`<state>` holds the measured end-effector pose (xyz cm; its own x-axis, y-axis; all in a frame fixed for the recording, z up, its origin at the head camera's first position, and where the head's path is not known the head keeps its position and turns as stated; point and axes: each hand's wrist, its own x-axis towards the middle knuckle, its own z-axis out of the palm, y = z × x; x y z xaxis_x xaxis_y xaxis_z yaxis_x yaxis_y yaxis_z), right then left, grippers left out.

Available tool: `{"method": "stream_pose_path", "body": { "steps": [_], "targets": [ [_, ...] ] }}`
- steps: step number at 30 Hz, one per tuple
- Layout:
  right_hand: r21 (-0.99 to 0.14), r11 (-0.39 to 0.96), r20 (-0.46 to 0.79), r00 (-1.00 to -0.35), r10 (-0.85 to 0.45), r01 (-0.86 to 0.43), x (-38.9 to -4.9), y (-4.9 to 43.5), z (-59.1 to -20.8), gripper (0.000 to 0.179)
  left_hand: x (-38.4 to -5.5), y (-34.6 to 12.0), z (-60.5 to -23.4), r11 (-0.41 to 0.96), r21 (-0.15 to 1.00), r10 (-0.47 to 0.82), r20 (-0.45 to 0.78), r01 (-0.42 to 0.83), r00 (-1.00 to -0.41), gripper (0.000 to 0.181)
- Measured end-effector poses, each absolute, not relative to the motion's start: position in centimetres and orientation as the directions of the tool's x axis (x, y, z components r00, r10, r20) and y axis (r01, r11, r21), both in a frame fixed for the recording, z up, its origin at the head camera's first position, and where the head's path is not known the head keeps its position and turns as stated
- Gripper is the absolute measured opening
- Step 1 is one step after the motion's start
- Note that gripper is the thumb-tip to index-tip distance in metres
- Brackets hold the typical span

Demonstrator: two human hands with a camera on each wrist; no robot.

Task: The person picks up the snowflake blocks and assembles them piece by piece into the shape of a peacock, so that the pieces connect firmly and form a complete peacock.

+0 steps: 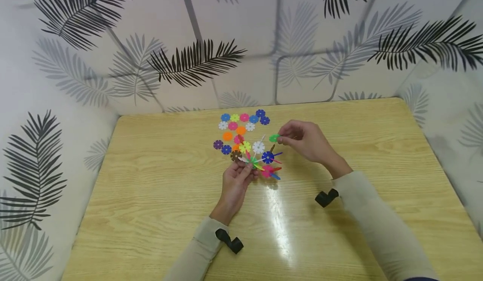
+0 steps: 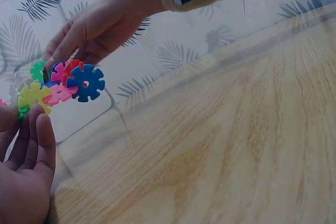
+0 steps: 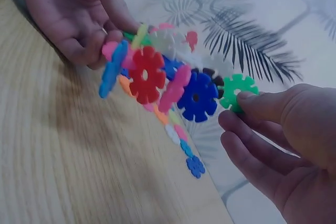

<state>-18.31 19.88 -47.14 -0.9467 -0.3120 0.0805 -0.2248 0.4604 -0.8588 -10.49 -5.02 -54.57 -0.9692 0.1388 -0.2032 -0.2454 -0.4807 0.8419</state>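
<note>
My left hand (image 1: 237, 180) grips a cluster of interlocked notched plastic discs (image 1: 268, 157) by its green middle piece, between thumb and fingers. The cluster branches out in white, yellow, pink, red and blue discs, held above the table. To its upper right, my right hand (image 1: 305, 142) pinches a single green disc (image 1: 273, 138) between thumb and forefinger. In the right wrist view this green disc (image 3: 237, 90) overlaps the edge of a dark brown disc on the cluster, beside a dark blue disc (image 3: 197, 106). Fingers hide part of the cluster's centre.
Behind the cluster, several loose discs lie on the wooden table (image 1: 151, 188), among them an orange disc (image 1: 227, 136), a pink disc (image 1: 244, 117) and a purple disc (image 1: 218, 144). A leaf-patterned wall covering (image 1: 249, 79) rises at the table's far edge.
</note>
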Motion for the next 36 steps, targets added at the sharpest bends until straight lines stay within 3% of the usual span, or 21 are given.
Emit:
{"method": "stream_pose_path", "body": {
  "steps": [4,16,28,36],
  "targets": [
    [-0.866,0.432,0.100,-0.933,-0.345,-0.253,-17.1,19.2,-46.6,0.008,-10.4,-5.1,-54.5,-0.479,0.842,0.136,-0.207,-0.247,-0.969,0.015],
    [-0.718,0.593,0.145,-0.911,-0.385,-0.364,-17.0,18.9,-45.6,0.004,-10.6,-4.9,-54.6,-0.478,0.844,0.140,-0.200,-0.243,-0.970,0.017],
    [-0.599,0.575,0.260,-0.814,-0.519,-0.558,-16.7,18.8,-45.3,0.008,-10.4,-4.8,-54.6,-0.435,0.868,0.134,-0.199,-0.238,-0.971,0.019],
    [-0.619,0.541,0.235,-0.791,-0.565,-0.570,-16.8,18.9,-45.0,0.012,-10.3,-4.8,-54.6,-0.369,0.904,0.131,-0.178,-0.215,-0.975,0.017]
  ]
}}
